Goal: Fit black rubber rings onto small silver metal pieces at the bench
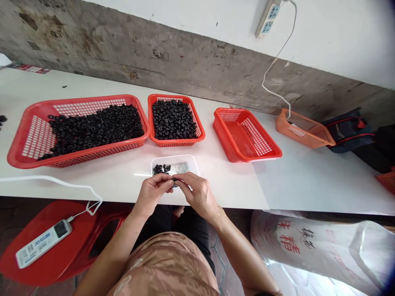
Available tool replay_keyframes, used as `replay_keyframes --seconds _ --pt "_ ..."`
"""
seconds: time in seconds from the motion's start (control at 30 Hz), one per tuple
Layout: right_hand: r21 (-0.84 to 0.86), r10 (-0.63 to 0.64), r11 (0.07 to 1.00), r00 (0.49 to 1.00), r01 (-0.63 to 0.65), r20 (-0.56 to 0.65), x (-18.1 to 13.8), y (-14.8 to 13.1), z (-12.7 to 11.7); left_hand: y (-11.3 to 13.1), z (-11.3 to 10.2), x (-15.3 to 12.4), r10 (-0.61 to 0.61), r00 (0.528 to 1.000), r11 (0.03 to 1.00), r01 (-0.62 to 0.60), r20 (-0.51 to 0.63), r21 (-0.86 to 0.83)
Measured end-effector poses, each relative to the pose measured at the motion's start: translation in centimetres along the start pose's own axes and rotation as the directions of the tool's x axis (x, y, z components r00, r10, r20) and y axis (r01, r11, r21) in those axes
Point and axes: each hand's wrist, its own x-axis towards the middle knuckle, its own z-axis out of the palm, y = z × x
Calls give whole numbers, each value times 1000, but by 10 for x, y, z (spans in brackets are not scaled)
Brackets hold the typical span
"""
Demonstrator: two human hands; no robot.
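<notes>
Black rings (162, 168) lie in a clear plastic tray (174, 157) on the white bench (234, 185), just beside a patch of small silvery parts (182, 167) (too small to name from this view). Your left hand (151, 195) and right hand (197, 195) meet at the tray's near edge, the fingers (185, 177) of both drawn narrow in a pinch on a small black ring (174, 180). Behind the tray, a large red basket (92, 158) and a smaller red basket (175, 143) hold heaps of the same black rings. Further right along the bench stand a third red basket (247, 152) and an orange basket (304, 133).
</notes>
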Motion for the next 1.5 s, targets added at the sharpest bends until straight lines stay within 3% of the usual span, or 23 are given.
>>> replay_keyframes --seconds 0.13,0.33,0.6,0.93,1.07,1.23,1.5 --pt "-18 66 998 998 -65 16 0 0 1 2 0 -1 9 1000 1000 -9 -11 4" --pt "-34 65 997 997 -64 38 3 -4 0 5 3 -2 43 999 999 -44 -27 -6" --pt "-33 127 991 991 -128 -29 5 -2 0 1 -1 -3 43 999 999 -43 -13 -24" --pt "-196 135 974 984 -111 113 14 -13 -16 1 -2 -6 105 993 994 -107 48 25" --pt "-349 114 936 976 -43 187 17 -17 -15 -2 -3 -7 194 981 962 -196 31 188" --pt "-517 67 853 966 75 251 21 -21 -12 -2 -2 -10 356 934 850 -334 22 408" --pt "-649 1 712 924 267 381 27 -27 -11 -6 8 -10 318 942 924 -283 -105 258"
